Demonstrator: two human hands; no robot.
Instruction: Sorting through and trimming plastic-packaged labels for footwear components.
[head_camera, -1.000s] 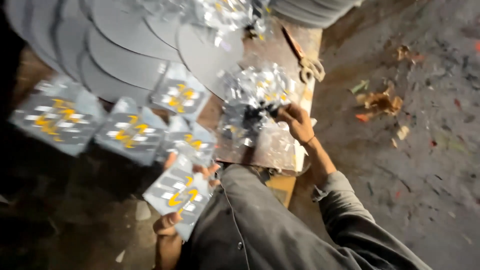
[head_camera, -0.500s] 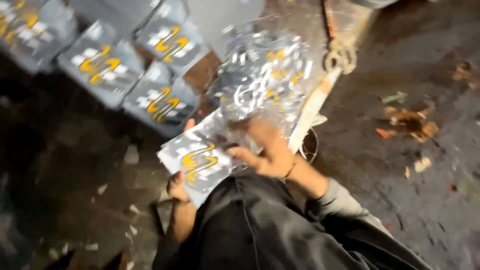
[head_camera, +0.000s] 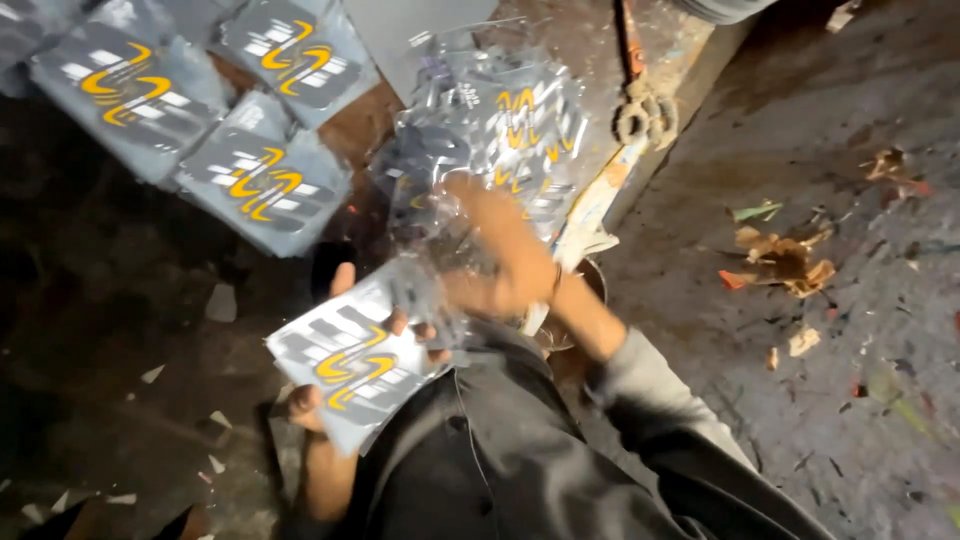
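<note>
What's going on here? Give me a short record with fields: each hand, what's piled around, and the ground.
left hand: holds a grey printed packet with yellow swirls
right hand: blurred, on clear plastic wrappers
wrappers: crumpled heap on a wooden board
stacked packets: several alike, upper left
scissors: lying on the board
ground: dark, stained, with paper scraps

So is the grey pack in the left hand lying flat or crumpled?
Flat: the grey pack rests face up, printed side unwrinkled, gripped by the left hand.
</note>
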